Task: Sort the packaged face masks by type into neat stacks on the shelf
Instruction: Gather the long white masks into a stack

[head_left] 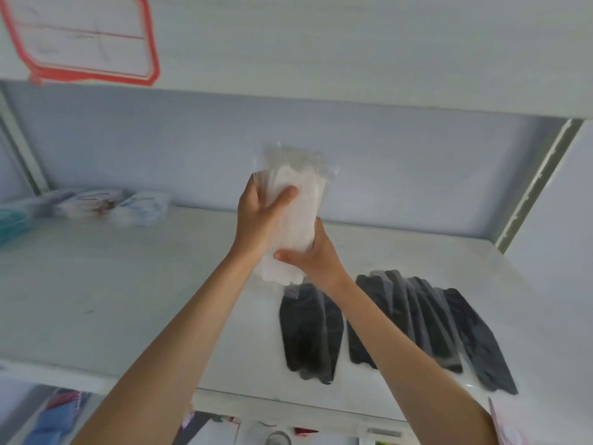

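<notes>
Above the shelf (128,284), left hand (256,216) and right hand (316,255) both grip the white masks (288,226), probably squaring them before stacking beside the black masks (417,319).

Two hands are in view, the left hand (256,216) and the right hand (316,258), and together they hold one bundle of white masks (290,220) in clear wrap; how many packets it contains cannot be told. On the shelf (128,284) lie two groups of black packaged masks: a near group (309,335) and a fanned-out group (430,326), each overlapping too much for an exact count. At the back left sits one blurred heap of mixed packets (106,203). One red-bordered label (83,36) hangs above.
</notes>
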